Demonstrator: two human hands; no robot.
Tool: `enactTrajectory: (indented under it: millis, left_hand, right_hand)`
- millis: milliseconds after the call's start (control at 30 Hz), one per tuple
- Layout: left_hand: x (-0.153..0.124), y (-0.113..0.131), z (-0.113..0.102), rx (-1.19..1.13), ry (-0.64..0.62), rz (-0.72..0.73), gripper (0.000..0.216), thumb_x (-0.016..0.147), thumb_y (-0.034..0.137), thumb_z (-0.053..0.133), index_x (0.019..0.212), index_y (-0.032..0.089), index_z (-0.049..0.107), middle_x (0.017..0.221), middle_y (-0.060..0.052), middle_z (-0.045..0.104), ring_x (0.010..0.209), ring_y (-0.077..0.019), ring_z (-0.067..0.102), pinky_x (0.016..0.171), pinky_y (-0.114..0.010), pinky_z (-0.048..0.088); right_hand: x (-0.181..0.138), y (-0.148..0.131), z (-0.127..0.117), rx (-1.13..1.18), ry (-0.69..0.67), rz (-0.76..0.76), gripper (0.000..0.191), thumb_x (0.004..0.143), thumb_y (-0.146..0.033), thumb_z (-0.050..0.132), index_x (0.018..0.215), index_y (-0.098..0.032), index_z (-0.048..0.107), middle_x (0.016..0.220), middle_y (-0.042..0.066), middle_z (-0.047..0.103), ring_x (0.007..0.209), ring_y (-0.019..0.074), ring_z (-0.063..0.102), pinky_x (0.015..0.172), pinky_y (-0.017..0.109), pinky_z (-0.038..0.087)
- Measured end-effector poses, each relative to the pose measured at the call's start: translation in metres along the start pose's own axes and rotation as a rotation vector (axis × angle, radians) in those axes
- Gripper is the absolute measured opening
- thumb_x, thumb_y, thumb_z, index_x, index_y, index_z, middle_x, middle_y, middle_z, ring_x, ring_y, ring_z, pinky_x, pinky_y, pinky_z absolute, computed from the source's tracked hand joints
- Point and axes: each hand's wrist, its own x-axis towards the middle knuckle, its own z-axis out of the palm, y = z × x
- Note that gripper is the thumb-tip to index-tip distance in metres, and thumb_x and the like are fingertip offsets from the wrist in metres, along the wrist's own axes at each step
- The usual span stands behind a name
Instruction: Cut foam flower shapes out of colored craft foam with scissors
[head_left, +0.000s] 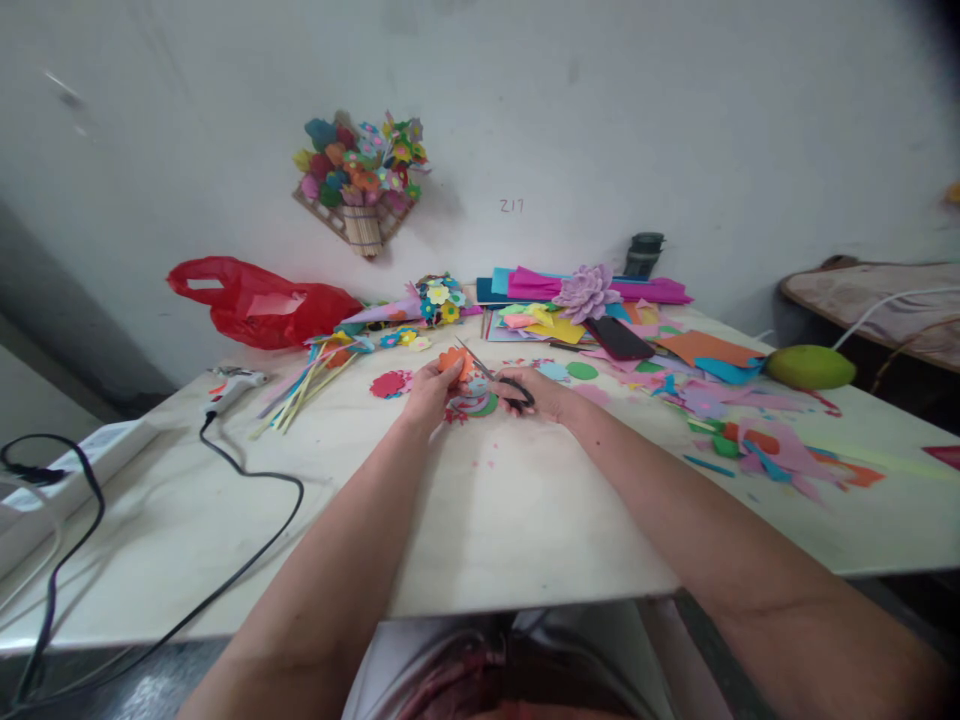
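Note:
My left hand [429, 394] pinches an orange flower-shaped cutout [456, 362] above the middle of the table. Black-handled scissors [517, 392] are gripped in my right hand [544, 392], their blades pointing up and left beside the cutout's right edge. Whether the blades touch it I cannot tell. Under and around the hands lie colourful cut pieces: a red scalloped piece [388, 384] to the left, a green circle [582, 370] and a light blue piece [553, 372] to the right. Small pink scraps [484, 462] are scattered nearer to me.
At the left are a glue gun [234, 388] with its black cord, a white power strip [90, 470], thin sticks [289, 400] and a red plastic bag [262, 305]. At the right lie a phone [619, 338], coloured scraps [772, 450] and a green-yellow oval object [811, 367].

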Motion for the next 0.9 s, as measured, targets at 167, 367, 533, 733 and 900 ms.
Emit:
enactTrajectory:
  millis: [167, 367, 533, 733, 900]
  left_hand:
    - [-0.0022, 0.0007, 0.0003, 0.016, -0.014, -0.023, 0.028, 0.059, 0.028, 0.080, 0.075, 0.012, 0.065, 0.070, -0.004, 0.067, 0.058, -0.0142, 0.064, 0.060, -0.027, 0.052]
    - [-0.0029, 0.0016, -0.0001, -0.018, -0.050, 0.000, 0.024, 0.058, 0.024, 0.080, 0.076, 0.011, 0.069, 0.073, -0.006, 0.070, 0.064, -0.0155, 0.065, 0.068, -0.029, 0.054]
    - [-0.0035, 0.0018, -0.0001, -0.024, -0.066, 0.001, 0.024, 0.058, 0.023, 0.080, 0.076, 0.011, 0.069, 0.074, -0.007, 0.070, 0.065, -0.0154, 0.066, 0.069, -0.029, 0.054]
    - [-0.0034, 0.0015, -0.0011, -0.007, -0.076, 0.012, 0.026, 0.059, 0.025, 0.080, 0.078, 0.012, 0.069, 0.076, -0.008, 0.071, 0.067, -0.0171, 0.066, 0.071, -0.031, 0.054]
    - [-0.0028, 0.0001, -0.0016, -0.011, -0.074, 0.019, 0.028, 0.057, 0.026, 0.081, 0.078, 0.011, 0.069, 0.076, -0.008, 0.071, 0.068, -0.0178, 0.066, 0.073, -0.032, 0.054]
  right_hand:
    - [0.0005, 0.0033, -0.0041, -0.019, -0.030, -0.014, 0.027, 0.080, -0.041, 0.061, 0.075, -0.016, 0.052, 0.054, -0.002, 0.058, 0.037, 0.0061, 0.048, 0.029, 0.016, 0.023]
    - [0.0009, 0.0055, -0.0079, -0.009, -0.055, -0.022, 0.028, 0.081, -0.043, 0.060, 0.076, -0.017, 0.051, 0.055, -0.002, 0.058, 0.038, 0.0066, 0.048, 0.029, 0.017, 0.024]
    - [0.0012, 0.0072, -0.0093, -0.020, -0.063, -0.036, 0.028, 0.082, -0.043, 0.058, 0.077, -0.016, 0.051, 0.056, -0.001, 0.057, 0.038, 0.0062, 0.047, 0.030, 0.017, 0.022]
    - [-0.0003, 0.0055, -0.0090, -0.017, -0.060, -0.038, 0.028, 0.079, -0.043, 0.061, 0.075, -0.016, 0.052, 0.055, -0.001, 0.057, 0.038, 0.0066, 0.047, 0.030, 0.018, 0.022]
    - [0.0009, 0.0049, -0.0080, -0.002, -0.046, -0.021, 0.026, 0.077, -0.040, 0.062, 0.072, -0.016, 0.052, 0.053, -0.001, 0.056, 0.037, 0.0067, 0.046, 0.029, 0.018, 0.020]
